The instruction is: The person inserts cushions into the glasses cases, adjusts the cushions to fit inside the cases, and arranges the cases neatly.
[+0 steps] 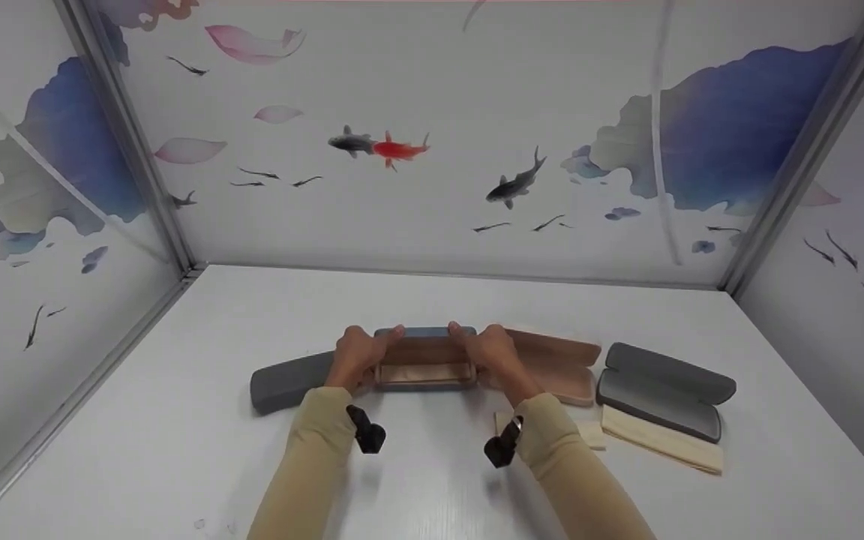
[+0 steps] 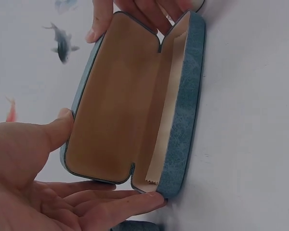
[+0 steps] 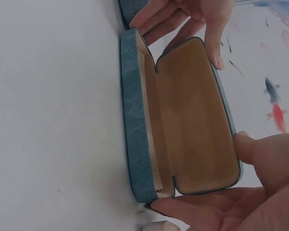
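Blue eyeglass case (image 1: 426, 351), standing open, lower middle of the head view; folded cloth (image 1: 426, 373) inside. Left hand (image 1: 361, 354) and right hand (image 1: 493, 351) clamped on opposite ends, thumbs at the lid's (image 2: 111, 96) edge. To close it cleanly, I'd judge: even thumb pressure, fingertips off the seam, cloth flat.
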A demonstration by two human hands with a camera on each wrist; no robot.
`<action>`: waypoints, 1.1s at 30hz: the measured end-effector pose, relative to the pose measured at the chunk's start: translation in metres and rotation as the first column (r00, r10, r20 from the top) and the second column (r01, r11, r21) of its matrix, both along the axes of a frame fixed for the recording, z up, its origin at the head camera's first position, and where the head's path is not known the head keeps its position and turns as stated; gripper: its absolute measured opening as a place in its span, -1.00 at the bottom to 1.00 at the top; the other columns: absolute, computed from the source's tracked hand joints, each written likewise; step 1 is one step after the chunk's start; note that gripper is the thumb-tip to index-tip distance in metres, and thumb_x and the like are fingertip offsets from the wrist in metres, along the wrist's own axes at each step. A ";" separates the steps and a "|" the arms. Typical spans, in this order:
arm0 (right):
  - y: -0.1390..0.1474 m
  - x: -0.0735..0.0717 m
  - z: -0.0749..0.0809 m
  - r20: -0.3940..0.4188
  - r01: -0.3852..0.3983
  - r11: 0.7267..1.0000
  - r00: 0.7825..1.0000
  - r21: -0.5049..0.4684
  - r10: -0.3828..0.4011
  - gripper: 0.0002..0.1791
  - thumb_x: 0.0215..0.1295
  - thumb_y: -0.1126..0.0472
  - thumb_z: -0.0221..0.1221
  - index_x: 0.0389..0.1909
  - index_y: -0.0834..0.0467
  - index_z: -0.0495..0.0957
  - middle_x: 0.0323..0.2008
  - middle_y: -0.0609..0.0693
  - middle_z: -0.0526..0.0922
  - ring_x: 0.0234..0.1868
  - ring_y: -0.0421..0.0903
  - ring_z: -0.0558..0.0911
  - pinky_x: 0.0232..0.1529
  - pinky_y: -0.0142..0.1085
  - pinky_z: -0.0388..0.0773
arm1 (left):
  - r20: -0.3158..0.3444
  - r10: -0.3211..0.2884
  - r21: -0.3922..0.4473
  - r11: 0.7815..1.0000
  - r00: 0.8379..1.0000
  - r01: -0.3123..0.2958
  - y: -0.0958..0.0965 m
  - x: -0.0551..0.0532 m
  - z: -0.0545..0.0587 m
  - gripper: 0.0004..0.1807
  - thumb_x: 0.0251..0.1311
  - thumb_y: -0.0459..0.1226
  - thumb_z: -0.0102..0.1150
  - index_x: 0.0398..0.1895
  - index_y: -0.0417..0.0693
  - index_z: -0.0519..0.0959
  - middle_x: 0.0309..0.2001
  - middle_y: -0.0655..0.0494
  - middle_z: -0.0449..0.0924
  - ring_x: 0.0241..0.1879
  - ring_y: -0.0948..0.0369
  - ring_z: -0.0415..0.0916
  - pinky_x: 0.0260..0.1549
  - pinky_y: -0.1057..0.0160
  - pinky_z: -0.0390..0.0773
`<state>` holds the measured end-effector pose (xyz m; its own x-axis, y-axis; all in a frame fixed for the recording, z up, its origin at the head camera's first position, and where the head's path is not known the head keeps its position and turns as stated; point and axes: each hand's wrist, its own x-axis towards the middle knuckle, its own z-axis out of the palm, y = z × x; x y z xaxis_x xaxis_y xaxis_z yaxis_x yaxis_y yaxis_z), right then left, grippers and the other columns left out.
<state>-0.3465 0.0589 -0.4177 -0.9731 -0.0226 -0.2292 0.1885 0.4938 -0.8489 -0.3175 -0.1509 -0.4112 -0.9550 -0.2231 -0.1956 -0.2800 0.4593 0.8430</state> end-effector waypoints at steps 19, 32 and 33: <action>0.005 0.011 -0.018 -0.048 0.002 0.998 0.999 -0.062 -0.005 -0.26 0.45 -0.05 0.16 0.27 0.55 0.31 0.08 0.36 0.55 0.11 0.11 0.57 0.18 -0.05 0.51 | -0.105 -0.119 -0.045 0.992 0.987 0.115 -0.007 0.008 -0.021 -0.48 0.28 0.02 0.30 -0.50 -0.33 0.59 -0.80 0.15 0.36 -0.72 0.25 0.29 -0.60 0.31 0.32; 0.003 0.015 -0.022 -0.073 0.028 0.997 0.997 -0.068 -0.033 -0.59 0.42 -0.03 0.20 -0.22 0.30 0.53 -0.45 -0.03 0.45 -0.29 -0.09 0.49 -0.19 -0.25 0.42 | -0.092 -0.091 -0.035 0.996 0.992 0.088 -0.008 0.014 -0.021 -0.29 0.27 -0.02 0.32 0.23 -0.44 0.45 -0.46 -0.06 0.63 -0.46 0.16 0.56 -0.37 0.27 0.53; 0.003 0.015 -0.022 -0.073 0.028 0.997 0.997 -0.073 -0.033 -0.60 0.42 -0.02 0.21 -0.20 0.31 0.54 -0.44 -0.03 0.46 -0.28 -0.10 0.49 -0.19 -0.25 0.42 | -0.088 -0.090 -0.040 0.995 0.992 0.087 -0.008 0.015 -0.021 -0.27 0.26 -0.02 0.32 0.25 -0.44 0.43 -0.42 -0.11 0.66 -0.43 0.13 0.59 -0.32 0.24 0.56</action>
